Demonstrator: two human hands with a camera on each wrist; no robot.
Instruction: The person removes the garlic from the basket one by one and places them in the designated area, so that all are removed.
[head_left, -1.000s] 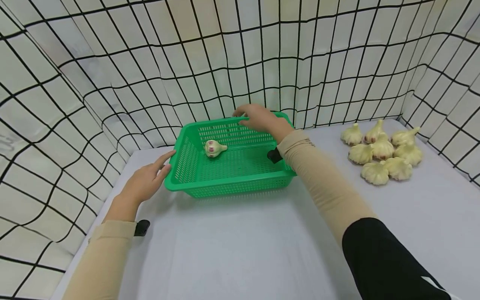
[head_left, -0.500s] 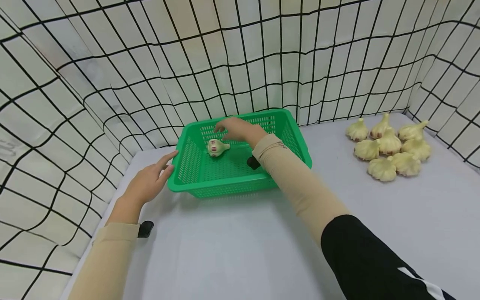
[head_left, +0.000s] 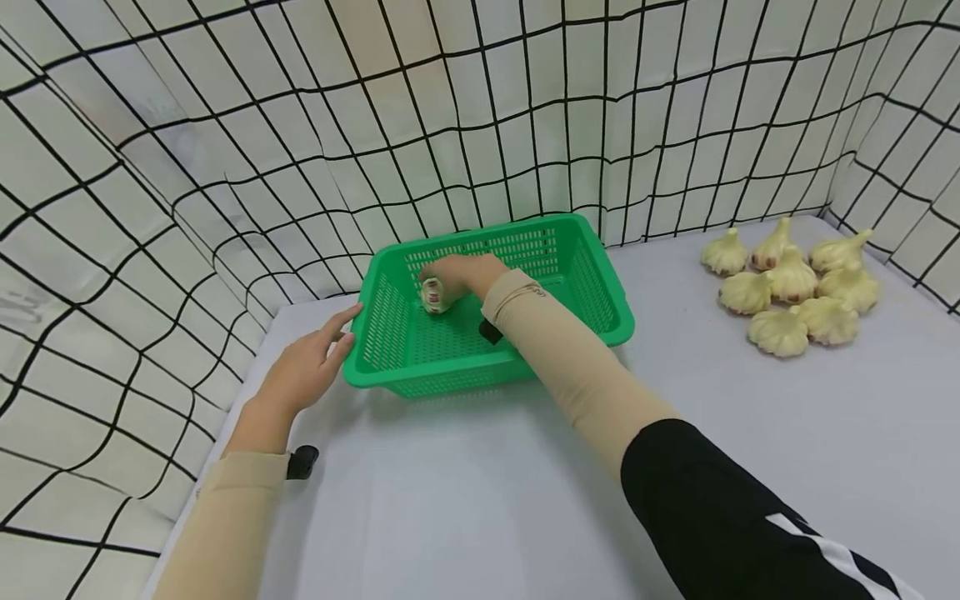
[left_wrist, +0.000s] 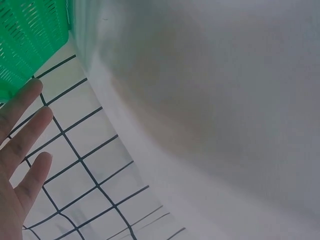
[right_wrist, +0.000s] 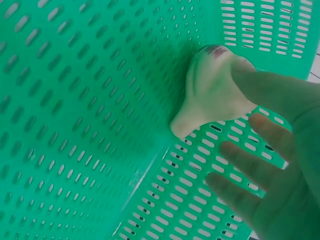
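Note:
A green plastic basket [head_left: 480,367] with slotted walls stands on the white table. Inside, near its left end, is one garlic bulb [head_left: 432,296] with reddish marks at its root end. My right hand [head_left: 463,275] reaches into the basket and pinches this bulb. In the right wrist view, the thumb [right_wrist: 270,95] lies across the garlic bulb [right_wrist: 212,85], while three fingers are spread beside it; the index finger is hidden. My left hand [head_left: 306,367] is at the basket's left side, its fingertips right at the rim. In the left wrist view its fingers [left_wrist: 30,130] are extended.
Several pale garlic bulbs [head_left: 795,287] sit in a cluster on the table at the right. Black grid netting [head_left: 525,117] over white walls encloses the table [head_left: 450,500] at the back and both sides.
My right hand has moved left from the basket's back rim and down onto the garlic bulb. The left hand has stayed at the basket's left rim. The view has shifted slightly.

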